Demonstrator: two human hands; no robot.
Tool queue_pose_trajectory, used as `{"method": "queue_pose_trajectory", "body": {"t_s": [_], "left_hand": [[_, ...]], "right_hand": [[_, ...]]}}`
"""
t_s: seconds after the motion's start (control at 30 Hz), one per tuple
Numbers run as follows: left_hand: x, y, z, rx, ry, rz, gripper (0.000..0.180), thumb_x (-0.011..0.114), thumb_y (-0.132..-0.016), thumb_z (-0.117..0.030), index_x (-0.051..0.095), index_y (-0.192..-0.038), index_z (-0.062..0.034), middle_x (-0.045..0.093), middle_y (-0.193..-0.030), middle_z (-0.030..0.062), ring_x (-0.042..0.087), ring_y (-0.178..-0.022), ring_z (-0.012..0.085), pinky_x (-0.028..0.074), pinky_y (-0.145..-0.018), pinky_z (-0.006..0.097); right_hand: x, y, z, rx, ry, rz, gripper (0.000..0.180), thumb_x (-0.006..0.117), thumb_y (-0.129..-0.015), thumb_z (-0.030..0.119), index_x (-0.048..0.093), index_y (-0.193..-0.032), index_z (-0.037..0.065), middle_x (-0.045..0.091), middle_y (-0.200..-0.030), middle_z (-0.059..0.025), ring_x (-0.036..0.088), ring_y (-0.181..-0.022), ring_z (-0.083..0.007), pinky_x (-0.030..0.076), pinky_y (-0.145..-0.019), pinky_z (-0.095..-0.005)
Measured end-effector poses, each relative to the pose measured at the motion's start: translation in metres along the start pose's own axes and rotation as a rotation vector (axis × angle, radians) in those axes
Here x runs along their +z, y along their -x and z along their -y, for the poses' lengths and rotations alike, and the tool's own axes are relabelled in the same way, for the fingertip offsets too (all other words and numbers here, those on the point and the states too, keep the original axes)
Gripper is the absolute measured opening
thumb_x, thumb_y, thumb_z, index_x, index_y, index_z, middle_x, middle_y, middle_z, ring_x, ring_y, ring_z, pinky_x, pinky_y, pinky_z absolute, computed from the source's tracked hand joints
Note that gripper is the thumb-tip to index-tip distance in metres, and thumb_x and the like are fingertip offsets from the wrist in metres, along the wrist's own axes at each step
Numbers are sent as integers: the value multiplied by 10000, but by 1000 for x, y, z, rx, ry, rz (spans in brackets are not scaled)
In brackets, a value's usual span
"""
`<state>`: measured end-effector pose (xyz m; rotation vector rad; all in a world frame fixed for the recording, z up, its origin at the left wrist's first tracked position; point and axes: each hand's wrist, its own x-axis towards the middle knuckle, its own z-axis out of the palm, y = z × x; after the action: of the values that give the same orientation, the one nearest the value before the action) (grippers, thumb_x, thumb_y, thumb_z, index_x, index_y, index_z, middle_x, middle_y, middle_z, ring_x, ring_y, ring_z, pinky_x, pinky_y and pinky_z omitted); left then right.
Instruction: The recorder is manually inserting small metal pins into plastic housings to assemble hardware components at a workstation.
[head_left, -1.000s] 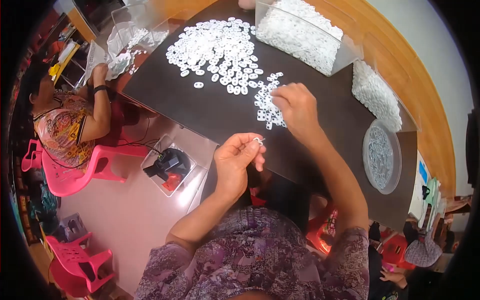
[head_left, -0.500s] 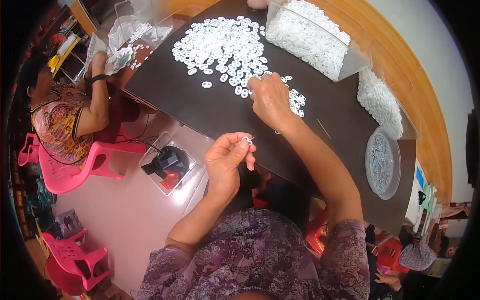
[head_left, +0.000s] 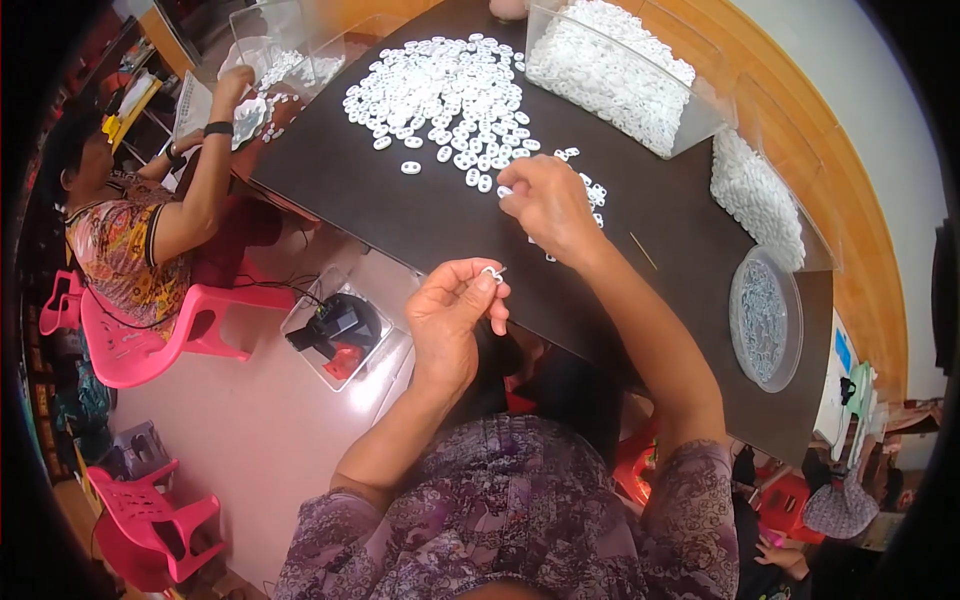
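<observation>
My left hand (head_left: 445,325) is held in front of the table's near edge, thumb and fingers pinching a small white plastic piece (head_left: 490,272) with a thin metal pin sticking out. Over the dark table, my right hand (head_left: 557,212) has its thumb and forefinger closed on a white oval two-hole plastic piece (head_left: 505,192). Just beyond it spreads a big heap of similar white two-hole pieces (head_left: 440,95). Smaller white pieces (head_left: 598,193) lie beside and partly behind my right hand.
Clear bins of white pieces (head_left: 610,75) (head_left: 750,190) stand at the back and right. A round clear tray (head_left: 740,335) holds small metal parts. A thin brass-coloured stick (head_left: 643,251) lies on the dark table (head_left: 340,190). At left, another person (head_left: 140,240) works on a pink chair (head_left: 190,330).
My right hand has drawn back slightly from the heap with a white oval piece in its fingers. My left hand stays almost still. The other person's arm has moved up and outward.
</observation>
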<state>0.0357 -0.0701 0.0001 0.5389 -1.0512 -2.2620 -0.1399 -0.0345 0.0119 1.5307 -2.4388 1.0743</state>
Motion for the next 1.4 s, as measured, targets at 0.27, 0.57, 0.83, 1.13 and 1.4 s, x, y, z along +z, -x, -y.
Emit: {"method": "queue_pose_trajectory", "body": {"t_s": [0.27,0.57,0.83,1.13,1.4], "left_hand": [[13,6,-3,-34,6,66,136,569,-882,-43,584,-969,62,615,-791,112,562,-604,121,465,-521,225],[32,8,2,-3,-130,178,140,567,-895,-71,587,-961,50,614,-803,85,546,-618,89,447,-531,205],[36,16,6,-124,-111,195,137,573,-880,-61,600,-929,64,625,-778,115,564,-568,127,458,-486,236],[37,23,10,-208,-26,209,150,573,-880,-70,598,-935,68,625,-780,127,567,-559,147,463,-483,253],[38,27,9,-117,-128,183,140,573,-887,-65,595,-948,60,615,-780,94,550,-574,101,449,-495,217]], "right_hand": [[-46,54,19,320,-701,46,106,659,-735,10,629,-836,2,599,-773,6,524,-704,-58,439,-642,-228],[-68,97,36,370,-515,82,128,657,-759,58,639,-882,31,600,-809,-47,540,-667,-92,448,-634,-240],[-66,118,31,471,-805,33,112,654,-781,34,648,-888,1,622,-814,-31,554,-691,-69,452,-641,-213],[-60,129,38,464,-1000,-149,106,604,-825,-18,657,-916,-20,645,-827,-27,587,-763,-71,473,-692,-224],[-62,132,32,450,-896,-172,124,603,-838,7,653,-947,-21,649,-825,-20,575,-752,-60,456,-693,-203]]}}
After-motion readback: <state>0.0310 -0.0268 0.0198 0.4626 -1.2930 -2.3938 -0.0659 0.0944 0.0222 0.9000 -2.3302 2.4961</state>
